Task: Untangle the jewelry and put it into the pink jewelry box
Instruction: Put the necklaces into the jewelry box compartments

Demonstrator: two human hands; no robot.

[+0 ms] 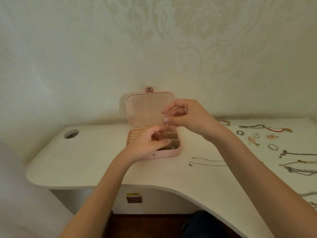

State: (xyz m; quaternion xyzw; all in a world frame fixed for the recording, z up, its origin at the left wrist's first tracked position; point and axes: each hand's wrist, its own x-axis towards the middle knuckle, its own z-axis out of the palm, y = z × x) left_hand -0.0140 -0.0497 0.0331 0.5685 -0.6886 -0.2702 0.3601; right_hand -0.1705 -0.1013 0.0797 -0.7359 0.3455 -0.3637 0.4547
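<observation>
The pink jewelry box stands open on the white desk, its lid leaning back against the wall. Some gold pieces lie in its front compartment. My right hand hovers above the box and pinches a small thin piece of jewelry that hangs from its fingertips. My left hand is over the box with curled fingers, reaching up to the same piece; its grip is hard to make out. A thin silver chain lies on the desk right of the box.
Several loose pieces lie on the right part of the desk: a beaded bracelet, a red cord, rings, brooches and chains. A round cable hole sits at the desk's far left.
</observation>
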